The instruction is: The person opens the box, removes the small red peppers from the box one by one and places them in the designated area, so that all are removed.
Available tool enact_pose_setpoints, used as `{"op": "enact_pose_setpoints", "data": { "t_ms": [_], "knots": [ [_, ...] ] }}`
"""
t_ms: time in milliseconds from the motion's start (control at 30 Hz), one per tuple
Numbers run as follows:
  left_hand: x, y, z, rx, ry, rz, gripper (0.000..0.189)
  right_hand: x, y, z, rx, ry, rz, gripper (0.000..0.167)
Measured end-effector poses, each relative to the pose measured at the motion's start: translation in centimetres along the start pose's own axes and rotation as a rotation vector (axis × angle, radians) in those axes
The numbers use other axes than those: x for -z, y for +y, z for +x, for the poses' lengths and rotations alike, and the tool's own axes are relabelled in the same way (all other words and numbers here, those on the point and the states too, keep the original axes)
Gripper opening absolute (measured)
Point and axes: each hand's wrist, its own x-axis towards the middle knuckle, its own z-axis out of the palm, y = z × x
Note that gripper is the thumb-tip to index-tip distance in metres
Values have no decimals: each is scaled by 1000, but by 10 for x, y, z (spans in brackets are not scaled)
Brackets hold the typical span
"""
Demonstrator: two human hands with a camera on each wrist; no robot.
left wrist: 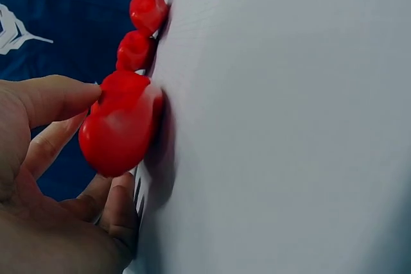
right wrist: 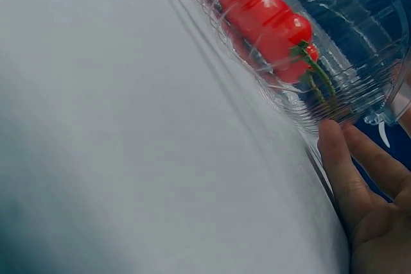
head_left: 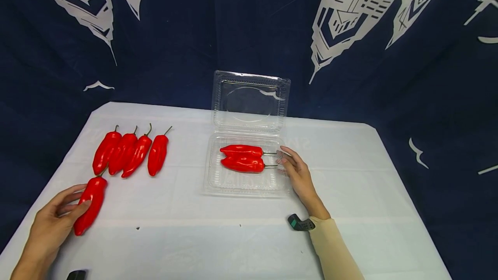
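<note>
At the table's left side my left hand [head_left: 52,224] holds a red chili pepper [head_left: 91,204], thumb on one side and fingers on the other; the left wrist view shows the pepper's blunt end [left wrist: 119,133] close up. My right hand [head_left: 299,178] touches the right edge of a clear plastic clamshell box [head_left: 233,185], its fingers fairly straight. Inside the box two red peppers [head_left: 243,164] lie side by side, stems toward that hand. In the right wrist view the thumb [right wrist: 340,165] rests against the box's ribbed wall [right wrist: 289,110].
Several red peppers [head_left: 157,154] lie in a row beyond my left hand, stems pointing away. The box's transparent lid [head_left: 250,103] stands raised at the back. A dark blue patterned cloth [head_left: 253,33] hangs behind the white table [head_left: 175,237]. A black object [head_left: 76,275] shows at the bottom edge.
</note>
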Motion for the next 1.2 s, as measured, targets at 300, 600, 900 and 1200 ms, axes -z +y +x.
{"op": "enact_pose_setpoints", "data": {
  "t_ms": [300, 600, 900, 1200],
  "knots": [
    [4, 6, 1, 29, 19, 8, 56, 0, 0, -1, 7, -3, 6, 43],
    [12, 30, -4, -25, 74, 5, 52, 0, 0, -2, 10, -4, 20, 44],
    [13, 49, -4, -124, 59, -4, 52, 0, 0, -1, 8, -9, 19, 43],
    [8, 70, -1, -245, 26, 17, 52, 0, -1, -1, -1, -11, 20, 43]
  ]
}}
